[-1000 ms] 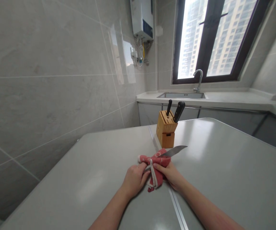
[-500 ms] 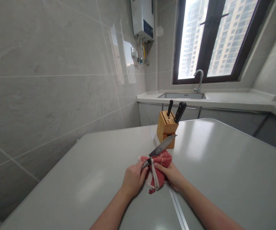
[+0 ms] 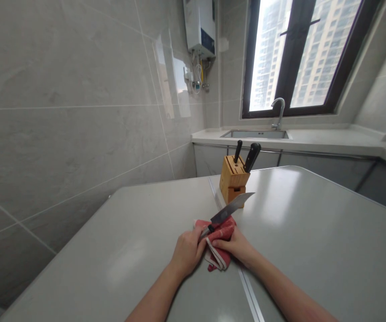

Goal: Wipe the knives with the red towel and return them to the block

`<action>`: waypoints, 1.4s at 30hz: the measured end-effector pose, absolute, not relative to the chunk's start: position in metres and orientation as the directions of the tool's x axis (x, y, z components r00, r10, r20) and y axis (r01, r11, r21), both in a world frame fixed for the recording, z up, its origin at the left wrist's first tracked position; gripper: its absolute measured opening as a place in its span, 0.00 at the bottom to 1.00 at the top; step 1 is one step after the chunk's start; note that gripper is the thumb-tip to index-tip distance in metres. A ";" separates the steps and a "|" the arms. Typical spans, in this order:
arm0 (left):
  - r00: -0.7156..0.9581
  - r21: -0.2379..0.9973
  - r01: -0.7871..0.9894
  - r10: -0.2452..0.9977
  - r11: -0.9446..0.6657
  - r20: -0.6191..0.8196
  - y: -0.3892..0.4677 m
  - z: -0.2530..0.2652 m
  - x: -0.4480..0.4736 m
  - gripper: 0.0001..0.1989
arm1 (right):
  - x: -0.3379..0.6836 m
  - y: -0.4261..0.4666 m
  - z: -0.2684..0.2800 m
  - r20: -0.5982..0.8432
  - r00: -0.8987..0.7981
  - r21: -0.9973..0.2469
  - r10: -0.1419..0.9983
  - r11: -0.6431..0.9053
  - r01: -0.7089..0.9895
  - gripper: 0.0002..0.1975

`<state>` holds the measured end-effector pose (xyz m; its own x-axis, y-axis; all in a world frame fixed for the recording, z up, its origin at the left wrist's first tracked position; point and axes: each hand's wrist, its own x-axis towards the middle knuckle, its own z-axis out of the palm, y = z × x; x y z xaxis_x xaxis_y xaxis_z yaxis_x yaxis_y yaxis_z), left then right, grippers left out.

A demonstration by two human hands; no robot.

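My left hand (image 3: pixel 187 251) is wrapped round the handle of a kitchen knife (image 3: pixel 231 209), whose broad blade points up and to the right. My right hand (image 3: pixel 237 246) grips a red cloth with white edging (image 3: pixel 224 230), thumb on top, just below the blade. Part of the cloth lies under the knife's handle, and its lower folds hang close to the table. Behind the blade tip stands a wooden knife block (image 3: pixel 232 179) with black-handled knives (image 3: pixel 252 156) in its top slots; the blade partly covers the block's lower front.
The pale table (image 3: pixel 139 214) has a metal seam strip (image 3: pixel 250 293) running front to back. Beyond it are a counter with a sink (image 3: pixel 256 134), a tap (image 3: pixel 280 112) and a window. A tiled wall (image 3: pixel 79 134) rises on the left.
The knife blade has shifted slightly right and down. My right hand and the cloth have moved a little lower toward the handle end, and the cloth is folded differently.
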<state>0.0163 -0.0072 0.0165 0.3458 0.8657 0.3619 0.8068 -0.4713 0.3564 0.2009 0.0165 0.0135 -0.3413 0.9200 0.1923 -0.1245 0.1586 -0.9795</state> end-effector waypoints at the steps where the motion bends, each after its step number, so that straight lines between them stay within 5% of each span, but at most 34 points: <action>1: 0.360 0.356 0.799 0.860 -0.484 0.362 -0.008 0.017 0.017 0.14 | 0.201 0.016 0.012 0.190 -0.320 -0.979 0.928 0.154 -0.134 0.23; 6: 0.359 0.355 0.801 0.862 -0.482 0.359 -0.010 0.021 0.020 0.10 | 0.199 0.015 0.009 0.191 -0.268 -0.971 0.944 0.142 -0.194 0.26; 17: 0.414 0.336 0.790 0.851 -0.512 0.324 -0.014 0.031 0.024 0.06 | 0.199 0.013 0.019 0.087 -0.330 -0.972 0.940 0.007 -0.237 0.17; 28: 0.368 0.414 0.804 0.904 -0.426 0.216 -0.011 0.022 0.021 0.08 | 0.198 0.013 0.017 -0.006 -0.250 -0.943 0.968 -0.088 -0.321 0.16; 42: 0.343 0.406 0.794 0.886 -0.451 0.312 -0.010 0.017 0.021 0.13 | 0.197 0.012 0.024 -0.076 -0.238 -0.937 0.968 -0.151 -0.314 0.20</action>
<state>0.0211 -0.0095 0.0172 0.3435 0.8857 0.3122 0.7945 -0.4513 0.4063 0.1970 0.0121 0.0237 -0.2375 0.9684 -0.0762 -0.3141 -0.1508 -0.9373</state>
